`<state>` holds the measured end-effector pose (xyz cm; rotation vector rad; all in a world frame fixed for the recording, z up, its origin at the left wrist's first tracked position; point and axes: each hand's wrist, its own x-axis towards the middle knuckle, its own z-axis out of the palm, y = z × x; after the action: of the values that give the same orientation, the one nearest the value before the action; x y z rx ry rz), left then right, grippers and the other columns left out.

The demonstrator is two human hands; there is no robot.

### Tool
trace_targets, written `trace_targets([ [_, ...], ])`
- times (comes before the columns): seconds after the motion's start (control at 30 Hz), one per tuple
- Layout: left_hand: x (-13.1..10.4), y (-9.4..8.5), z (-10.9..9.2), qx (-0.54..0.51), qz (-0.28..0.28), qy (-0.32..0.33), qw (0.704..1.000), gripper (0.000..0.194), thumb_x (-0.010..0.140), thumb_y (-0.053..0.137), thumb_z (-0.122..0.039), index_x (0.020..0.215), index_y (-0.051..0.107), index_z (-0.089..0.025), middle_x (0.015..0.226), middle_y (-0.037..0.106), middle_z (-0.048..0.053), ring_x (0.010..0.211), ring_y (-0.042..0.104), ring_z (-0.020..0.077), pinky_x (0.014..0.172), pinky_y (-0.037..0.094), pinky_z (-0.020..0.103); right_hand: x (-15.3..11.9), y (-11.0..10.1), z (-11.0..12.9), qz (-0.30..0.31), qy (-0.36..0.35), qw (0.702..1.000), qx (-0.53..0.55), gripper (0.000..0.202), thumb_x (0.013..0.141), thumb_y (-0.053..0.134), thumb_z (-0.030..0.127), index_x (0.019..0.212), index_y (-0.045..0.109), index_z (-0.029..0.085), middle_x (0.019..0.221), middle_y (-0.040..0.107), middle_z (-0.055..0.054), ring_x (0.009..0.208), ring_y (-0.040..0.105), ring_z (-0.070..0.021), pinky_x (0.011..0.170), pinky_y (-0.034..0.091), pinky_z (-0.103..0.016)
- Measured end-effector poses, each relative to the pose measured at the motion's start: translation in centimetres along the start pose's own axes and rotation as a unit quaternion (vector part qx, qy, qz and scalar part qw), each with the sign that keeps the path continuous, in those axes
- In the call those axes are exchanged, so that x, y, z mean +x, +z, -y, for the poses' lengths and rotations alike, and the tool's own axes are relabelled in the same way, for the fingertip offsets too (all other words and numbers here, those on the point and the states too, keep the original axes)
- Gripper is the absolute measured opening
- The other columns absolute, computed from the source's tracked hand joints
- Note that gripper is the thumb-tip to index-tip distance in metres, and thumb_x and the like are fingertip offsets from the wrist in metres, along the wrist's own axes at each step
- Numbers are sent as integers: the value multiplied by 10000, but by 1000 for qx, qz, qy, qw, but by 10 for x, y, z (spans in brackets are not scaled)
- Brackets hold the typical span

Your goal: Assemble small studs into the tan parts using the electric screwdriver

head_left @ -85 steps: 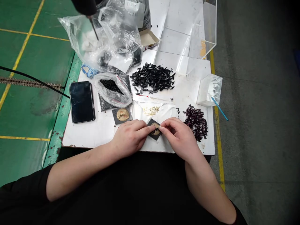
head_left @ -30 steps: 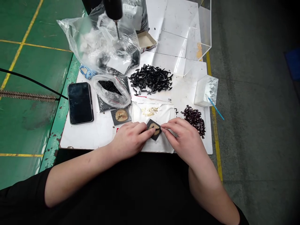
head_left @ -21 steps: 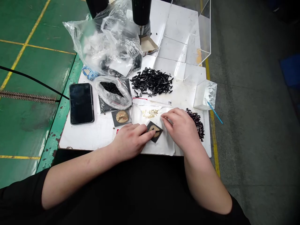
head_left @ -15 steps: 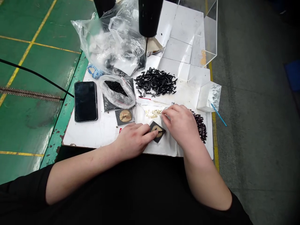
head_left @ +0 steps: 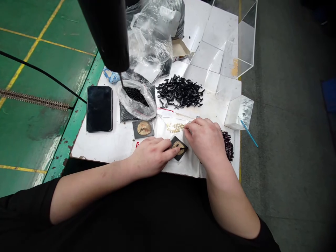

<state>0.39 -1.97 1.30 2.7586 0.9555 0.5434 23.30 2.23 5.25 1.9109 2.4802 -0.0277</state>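
My left hand [head_left: 151, 155] rests at the front of the table, fingers curled. One of its digits presses on the tan disc of a small black block [head_left: 179, 156], where a little black part lies; the other fingers are at the block's left corner. To the right, my right hand [head_left: 207, 141] has thumb and forefinger pinched together at the edge of a scatter of small gold rings [head_left: 174, 128]. Whatever is in that pinch is too small to make out. A second block with a tan disc [head_left: 144, 128] lies left of the rings, untouched.
A black hanging screwdriver [head_left: 110, 38] points its bit at an open bag of black bits [head_left: 135, 96]. Behind the rings is a heap of black parts [head_left: 180, 91]; dark parts [head_left: 228, 145] lie by my right wrist. A phone [head_left: 99, 109] and clear box [head_left: 238, 113] stand at the sides.
The hanging screwdriver has swung left, and its bit now appears over the open bag. The view has shifted slightly. Both hands keep almost the same place and pose.
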Motion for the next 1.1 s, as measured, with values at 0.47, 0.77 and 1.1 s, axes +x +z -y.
trace_targets([
  [0.47,1,-1,0,-6,20,-6,1000,305,1093,559,-253,1355,715,-244,1001,675,50,817,627,203,700,467,345,-5,-6,0,27,6,999,28,255,1105,606,294,1060,851,238,1139,810,-90,1068,664,-274,872,376,-415],
  [0.77,1,1,0,-13,-4,0,1000,283,1106,550,-257,1322,732,-238,970,672,40,783,610,198,683,458,351,-4,-6,2,19,-28,999,-1,237,1079,629,275,1004,848,224,1102,812,-86,1025,643,-277,830,349,-436],
  [1.1,2,1,1,-1,6,6,1000,313,1077,569,-254,1352,720,-247,990,684,42,789,631,201,660,468,366,-2,-5,4,9,-37,999,-7,249,1057,608,226,943,829,219,1059,804,-100,995,625,-281,806,325,-431],
])
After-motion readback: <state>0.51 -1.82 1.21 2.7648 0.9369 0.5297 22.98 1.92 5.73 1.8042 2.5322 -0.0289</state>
